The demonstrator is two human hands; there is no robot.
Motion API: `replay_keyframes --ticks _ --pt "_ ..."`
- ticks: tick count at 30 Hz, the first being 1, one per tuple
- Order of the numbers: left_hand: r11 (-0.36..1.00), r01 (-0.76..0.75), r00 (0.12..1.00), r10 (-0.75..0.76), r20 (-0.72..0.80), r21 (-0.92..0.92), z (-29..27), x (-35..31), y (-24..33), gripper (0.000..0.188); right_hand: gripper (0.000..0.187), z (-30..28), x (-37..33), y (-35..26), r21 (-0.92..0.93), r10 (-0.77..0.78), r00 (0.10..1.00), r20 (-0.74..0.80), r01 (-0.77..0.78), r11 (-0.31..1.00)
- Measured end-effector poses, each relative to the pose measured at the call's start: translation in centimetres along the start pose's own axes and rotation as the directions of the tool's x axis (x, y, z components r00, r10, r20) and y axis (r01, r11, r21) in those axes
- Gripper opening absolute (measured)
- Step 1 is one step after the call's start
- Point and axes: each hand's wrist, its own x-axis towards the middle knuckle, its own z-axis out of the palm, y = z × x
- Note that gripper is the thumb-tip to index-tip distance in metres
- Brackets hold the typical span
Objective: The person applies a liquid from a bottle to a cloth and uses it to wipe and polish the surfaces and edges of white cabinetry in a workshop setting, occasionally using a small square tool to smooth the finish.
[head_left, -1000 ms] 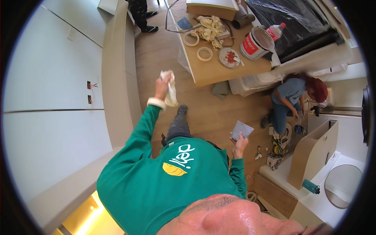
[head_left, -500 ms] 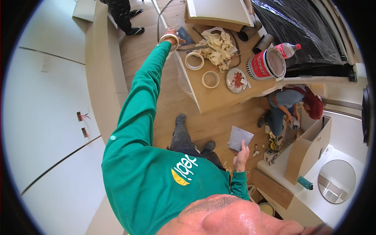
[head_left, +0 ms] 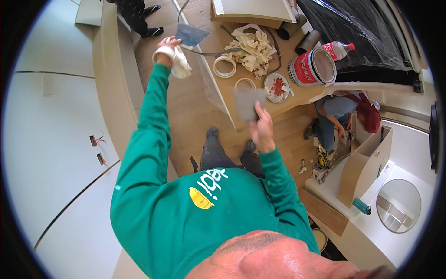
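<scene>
My left hand (head_left: 170, 43), stretched out at the upper left beyond the table edge, pinches the near corner of a dark blue-grey sheet (head_left: 192, 35). A roll of pale masking tape (head_left: 157, 56) sits around that wrist. A crumpled whitish cloth or paper (head_left: 181, 67) hangs beside the hand; what keeps it there is unclear. In front of my body, my right hand (head_left: 263, 129) grips a flat grey square sheet (head_left: 246, 103), thumb on top. This sheet is blurred and overlaps the table's near edge, partly covering a tape roll (head_left: 245, 83).
The table (head_left: 227, 100) carries another tape roll (head_left: 225, 67), crumpled masking paper (head_left: 253, 46), a red-smeared lid (head_left: 277, 87), a red paint can (head_left: 306, 68) and a bottle (head_left: 341, 49). A person (head_left: 341, 111) crouches at right; another's legs (head_left: 134, 16) stand at upper left.
My left hand has lifted the blue-grey sheet off the table and drawn it left. My right hand has raised the grey sheet up and left, toward the table's near edge.
</scene>
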Motion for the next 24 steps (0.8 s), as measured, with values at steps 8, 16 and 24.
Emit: replay_keyframes --ticks 8,16,24 --pt "0.474 0.334 0.825 -0.565 0.009 -0.815 -2.0 -21.5 24.7 0.015 0.03 8.9 3.9 0.2 -0.074 -0.03 0.907 0.42 0.067 0.995" --pt "0.346 0.414 0.798 -0.583 0.153 -0.842 -2.9 -23.4 32.5 0.031 0.019 7.7 2.4 -6.6 -0.516 -0.125 0.713 0.69 0.606 0.605" --pt "0.445 0.324 0.756 -0.652 -0.054 -0.835 -0.2 -25.8 37.2 0.031 0.048 1.2 5.9 -14.8 -0.468 -0.517 0.489 0.703 0.865 0.183"
